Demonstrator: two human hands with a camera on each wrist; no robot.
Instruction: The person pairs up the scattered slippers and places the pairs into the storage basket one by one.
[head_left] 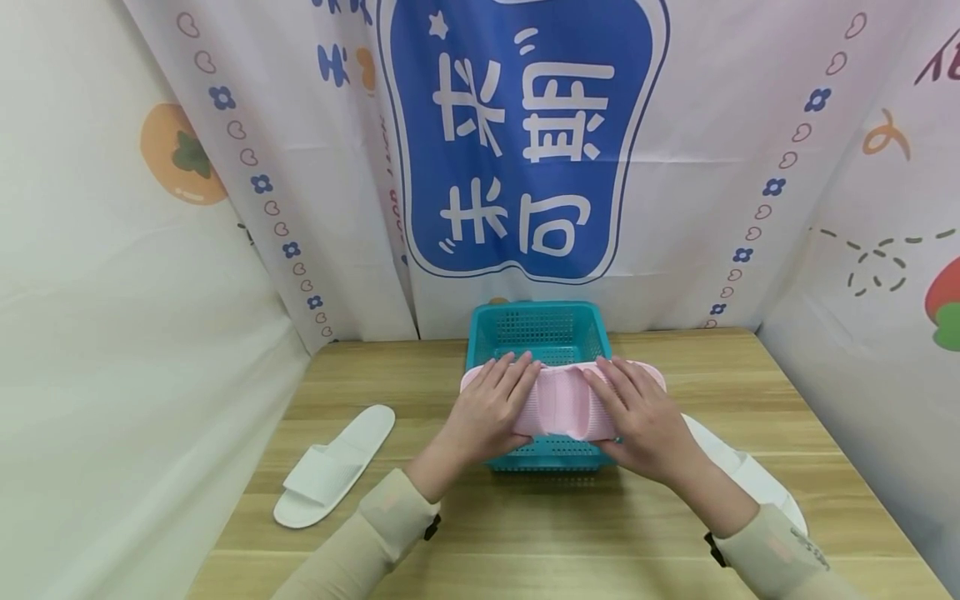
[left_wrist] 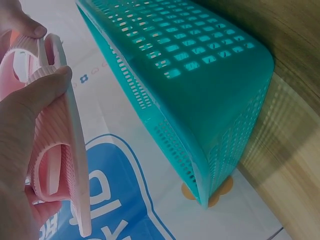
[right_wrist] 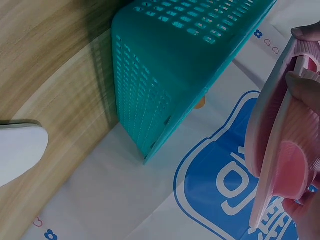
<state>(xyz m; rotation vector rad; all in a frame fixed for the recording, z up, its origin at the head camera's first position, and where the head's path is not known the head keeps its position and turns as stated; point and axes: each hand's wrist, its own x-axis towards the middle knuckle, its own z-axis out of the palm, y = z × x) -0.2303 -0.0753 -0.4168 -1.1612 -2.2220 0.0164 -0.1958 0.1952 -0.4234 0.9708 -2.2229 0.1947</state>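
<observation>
Both hands hold a pair of pink ribbed slippers crosswise, raised above the front part of a teal plastic basket. My left hand grips the left end, fingers over the top and thumb below. The opposite end is gripped the same way by my right hand. In the right wrist view the two pink slippers lie against each other, their soles nearly parallel. Part of the basket is hidden behind slippers and hands in the head view.
A white slipper lies on the wooden table at the left. Another white slipper lies to the right, partly covered by the right forearm. Behind the basket hangs a printed cloth.
</observation>
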